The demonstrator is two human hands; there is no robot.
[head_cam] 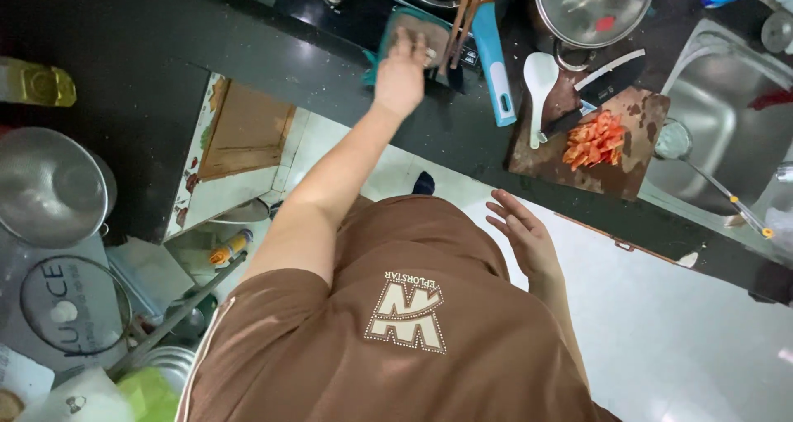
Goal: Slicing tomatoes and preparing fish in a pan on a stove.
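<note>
Fingers (410, 44) of left hand (401, 75) pressing teal cloth (413, 34), right hand (519, 232) spread open, holding nothing

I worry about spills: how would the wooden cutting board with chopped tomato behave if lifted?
The cutting board looks rigid, so it should not flex. The tomato pieces lie loose and would likely slide if it tilts. The knife resting partly on it could slip off too.

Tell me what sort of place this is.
Most likely a home kitchen: a dark counter carries a wooden cutting board with chopped tomato and a knife, beside a steel sink.
</note>
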